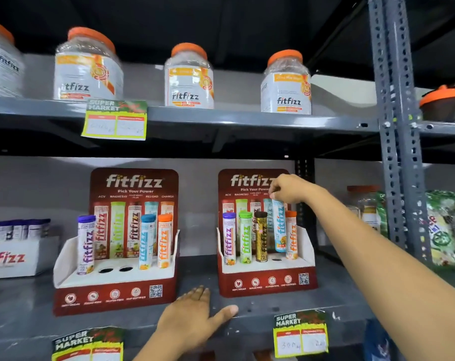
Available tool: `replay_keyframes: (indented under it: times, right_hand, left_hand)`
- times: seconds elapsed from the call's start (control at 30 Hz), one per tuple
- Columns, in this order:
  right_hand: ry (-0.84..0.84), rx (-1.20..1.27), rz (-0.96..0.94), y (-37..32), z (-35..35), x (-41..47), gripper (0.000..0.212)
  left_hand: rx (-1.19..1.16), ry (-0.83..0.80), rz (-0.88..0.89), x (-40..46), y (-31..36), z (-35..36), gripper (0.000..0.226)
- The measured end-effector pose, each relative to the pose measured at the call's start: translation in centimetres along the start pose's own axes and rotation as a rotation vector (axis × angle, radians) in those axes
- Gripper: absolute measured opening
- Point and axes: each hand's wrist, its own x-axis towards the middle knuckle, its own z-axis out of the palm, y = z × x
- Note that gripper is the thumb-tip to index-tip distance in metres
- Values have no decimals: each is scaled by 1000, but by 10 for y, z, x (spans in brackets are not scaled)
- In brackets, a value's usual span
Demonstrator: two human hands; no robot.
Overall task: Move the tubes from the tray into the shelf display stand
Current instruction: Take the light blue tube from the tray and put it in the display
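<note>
Reaching up and across, your right hand (286, 188) pinches the cap end of a light blue tube (279, 225), fingers curled closed round its top, forearm stretched out long from the lower right. You've got the tube upright, its base hanging just above the one open hole (276, 259) in the right display stand (266, 282) — between the gold tube (261, 238) and the orange tube (291, 237). Tight slot, neighbours close on both sides. Purple tube (229, 241) and green tube (245, 238) fill the left holes of that stand.

Your left hand (195, 319) lies flat and open on the grey shelf (200, 272), palm down, thumb spread toward the front lip, gripping nothing. It rests in the bare gap between the two stands.

Over on the left display stand (114, 290) — two dark holes (115, 269) stand open in the middle of the row, tubes either side. Price tags (300, 334) hang off the shelf's front edge.
</note>
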Motion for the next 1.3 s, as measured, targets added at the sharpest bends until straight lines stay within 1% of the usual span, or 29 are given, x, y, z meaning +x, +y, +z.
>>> replay_keyframes:
  times: [0.1,0.2,0.27,0.37,0.43,0.53,0.67,0.73,0.83,0.87,0.93,1.0,1.07,1.13,1.17,1.2,1.23,1.3]
  right_hand:
    - [-7,13,2,8,14,2,28]
    - [-8,33,-5,13,26,5,30]
    - [-15,45,-10,16,31,7,30]
    - [-82,31,-14,16,37,9,29]
    - [-110,14,-9,16,42,10,29]
    - [-104,-21,7,18,48,13,26]
    - [-56,-162,33,18,50,13,25]
    - [-46,-196,35,19,51,12,26]
    - [-53,-214,44,18,55,9,30]
    - [-68,-213,57,18,56,7,32]
    - [-91,-200,94,16,51,1,41]
    - [-18,-165,129,10,40,-10,47]
    - [129,-109,125,-4,27,-28,48]
    - [282,-21,38,-27,22,-49,47]
    - [346,52,-40,-43,24,-62,45]
    - [397,140,-139,-63,31,-75,42]
    - [420,224,-245,-82,39,-89,40]
    - [368,406,-441,-138,66,-118,37]
  left_hand:
    - [-15,-43,10,0,-1,-1,113]
    - [2,-57,11,0,-1,-1,128]
    - [23,-51,14,1,-2,0,132]
    - [36,-45,26,2,-3,2,138]
    - [39,-48,25,1,-4,3,137]
    - [46,-39,16,1,-3,3,128]
    - [17,-17,16,-1,-1,2,124]
    - [-26,14,-2,0,0,3,109]
    - [-23,63,-34,5,1,9,73]
    - [-8,74,-42,7,1,11,66]
    - [15,80,-63,10,3,12,62]
    - [21,117,-78,7,6,11,62]
    - [2,255,-41,-6,4,11,64]
    - [-18,485,28,-32,-6,13,64]
    - [-24,584,56,-50,-16,15,63]
    - [-20,644,73,-72,-30,18,61]
    - [-1,673,83,-94,-43,20,59]
    - [81,657,39,-147,-84,32,56]
